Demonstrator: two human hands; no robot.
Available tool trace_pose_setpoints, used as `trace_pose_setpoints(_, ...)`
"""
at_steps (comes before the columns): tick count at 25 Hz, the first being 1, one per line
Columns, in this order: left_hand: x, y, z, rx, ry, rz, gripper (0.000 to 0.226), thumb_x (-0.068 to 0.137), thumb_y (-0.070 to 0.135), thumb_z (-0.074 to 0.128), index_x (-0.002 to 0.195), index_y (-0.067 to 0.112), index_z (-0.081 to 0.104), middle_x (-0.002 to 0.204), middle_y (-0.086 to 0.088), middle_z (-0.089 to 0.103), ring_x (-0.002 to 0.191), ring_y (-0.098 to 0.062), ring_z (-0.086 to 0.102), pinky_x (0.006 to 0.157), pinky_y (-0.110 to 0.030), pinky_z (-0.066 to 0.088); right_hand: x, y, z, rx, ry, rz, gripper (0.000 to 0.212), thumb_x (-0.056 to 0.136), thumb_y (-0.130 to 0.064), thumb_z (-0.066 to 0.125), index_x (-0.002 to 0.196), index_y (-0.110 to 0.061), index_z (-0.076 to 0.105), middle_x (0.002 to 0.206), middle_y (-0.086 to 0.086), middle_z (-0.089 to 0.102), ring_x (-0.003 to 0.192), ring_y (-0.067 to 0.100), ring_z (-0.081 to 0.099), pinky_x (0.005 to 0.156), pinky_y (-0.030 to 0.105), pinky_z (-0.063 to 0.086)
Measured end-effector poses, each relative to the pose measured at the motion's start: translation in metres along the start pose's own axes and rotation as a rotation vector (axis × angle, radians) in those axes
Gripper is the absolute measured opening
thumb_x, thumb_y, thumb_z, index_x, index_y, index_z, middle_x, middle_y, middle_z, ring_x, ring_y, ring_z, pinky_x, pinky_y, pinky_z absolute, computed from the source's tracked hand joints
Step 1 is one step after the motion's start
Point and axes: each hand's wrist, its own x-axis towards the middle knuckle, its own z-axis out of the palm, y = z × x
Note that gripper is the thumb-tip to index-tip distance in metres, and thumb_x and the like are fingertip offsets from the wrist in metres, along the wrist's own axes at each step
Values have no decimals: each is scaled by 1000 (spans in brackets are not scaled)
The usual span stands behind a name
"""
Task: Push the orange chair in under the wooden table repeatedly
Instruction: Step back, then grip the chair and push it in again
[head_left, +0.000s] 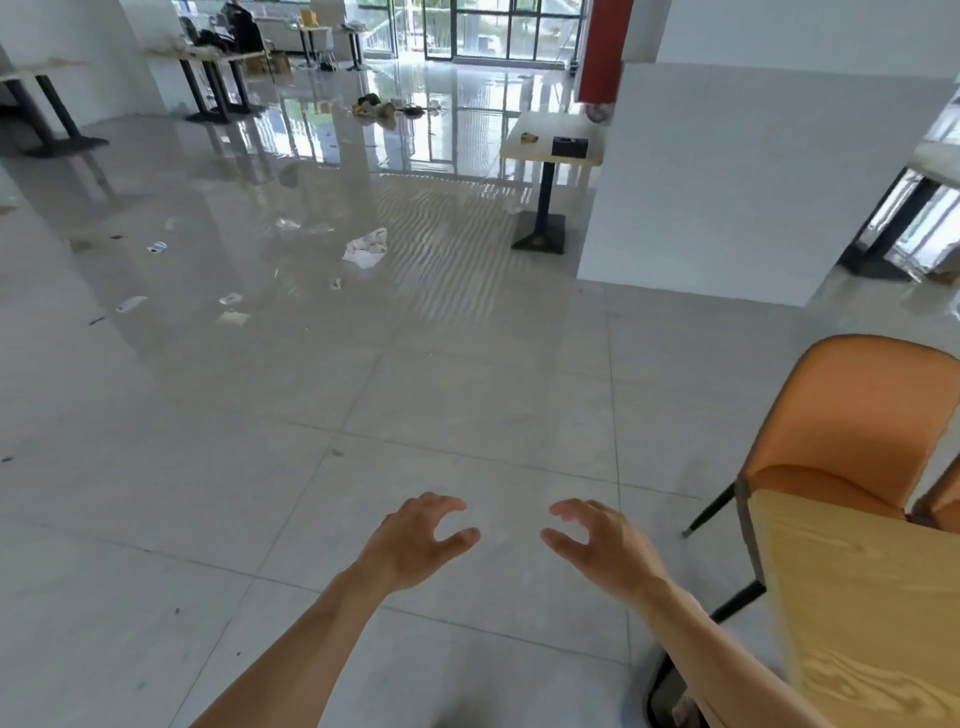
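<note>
An orange chair (852, 415) stands at the right edge of the view, its seat tucked partly under the light wooden table (862, 613) at the lower right. Its black legs show beside the table's corner. My left hand (415, 540) and my right hand (602, 545) hover over bare floor in front of me, fingers curled and apart, holding nothing. Both hands are well to the left of the chair and touch neither chair nor table.
Grey tiled floor (260, 467) spreads ahead, with scraps of litter and a white rag (366, 249). A small pedestal table (553, 143) stands by a white partition wall (727, 182). More tables line the far left wall.
</note>
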Motion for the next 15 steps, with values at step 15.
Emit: trace_pose_setpoints(15, 368, 107, -39, -66, -161, 267, 52, 88, 59, 57, 128, 27, 58, 133, 11, 57, 126, -6, 49, 105, -28, 37, 234, 128, -123, 159, 244, 260, 39, 88, -60, 56, 121, -38, 60, 114, -17, 63, 101, 3, 60, 89, 30, 51)
